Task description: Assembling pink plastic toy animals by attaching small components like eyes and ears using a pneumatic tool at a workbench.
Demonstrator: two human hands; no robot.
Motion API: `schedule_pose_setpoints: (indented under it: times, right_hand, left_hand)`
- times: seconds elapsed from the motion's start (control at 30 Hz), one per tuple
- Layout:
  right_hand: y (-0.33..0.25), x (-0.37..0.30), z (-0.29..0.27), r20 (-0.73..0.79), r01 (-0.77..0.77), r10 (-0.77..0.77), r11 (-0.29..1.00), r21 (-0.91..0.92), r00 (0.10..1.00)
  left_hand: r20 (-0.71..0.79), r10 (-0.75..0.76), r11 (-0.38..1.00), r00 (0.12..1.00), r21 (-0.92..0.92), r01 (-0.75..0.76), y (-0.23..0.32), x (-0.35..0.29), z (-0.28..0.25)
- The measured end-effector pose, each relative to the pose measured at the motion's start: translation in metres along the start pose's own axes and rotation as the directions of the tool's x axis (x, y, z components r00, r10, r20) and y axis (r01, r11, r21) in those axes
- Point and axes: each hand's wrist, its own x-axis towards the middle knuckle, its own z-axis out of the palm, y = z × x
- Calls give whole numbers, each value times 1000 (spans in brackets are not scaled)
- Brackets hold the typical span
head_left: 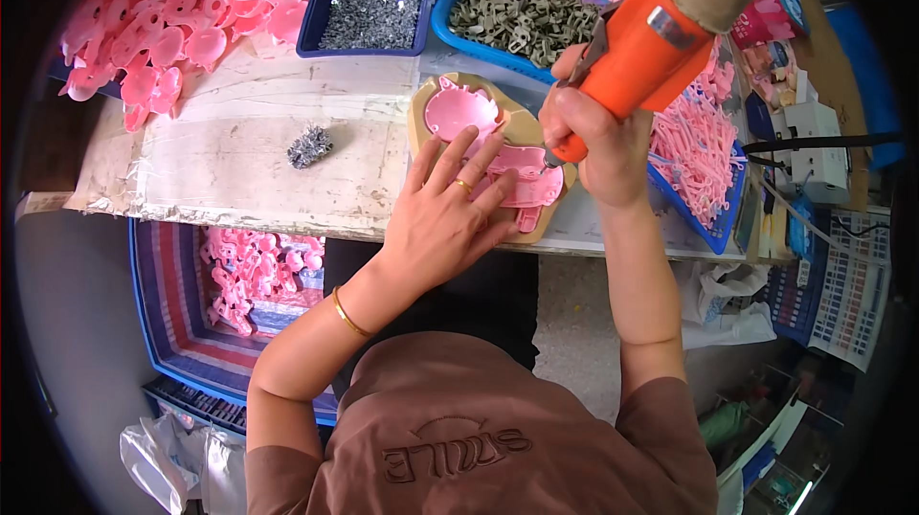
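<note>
Note raised lettering on the brown shirt [450,400], lower centre of frame. Observe left hand [445,218] spread wide, palm down, over the pink shell [539,191] in the beige fixture [520,124], frame centre. Observe right hand [608,137], right of centre, wrapped around the orange driver [632,60], with bit [546,167] angled down at the shell.

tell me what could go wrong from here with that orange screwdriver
The orange power screwdriver, held in the right hand, has its tip close to the left hand; a slip might injure it. The left hand rests over the pink plastic shell in the tan fixture; if it lifts, the shell might shift. The heap of small metal fasteners lies loose on the worktable and could scatter if brushed.
</note>
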Motion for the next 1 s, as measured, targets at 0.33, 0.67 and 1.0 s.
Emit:
schedule_pose_setpoints:
  times: [0.33,0.67,1.0]
  right_hand:
    - [5,-4,-2,-38,45,-46,999,-16,998]
    - [10,-4,3,-81,108,-111,993,-43,990]
    - [-43,26,39,291,373,-293,886,-274,911]
  left_hand:
    - [6,-6,1000,1000,24,6,0,0,2]
    - [-27,-2,999,1000,52,4,1,-1,7]
    - [-27,-21,999,999,38,22,9,-11,2]
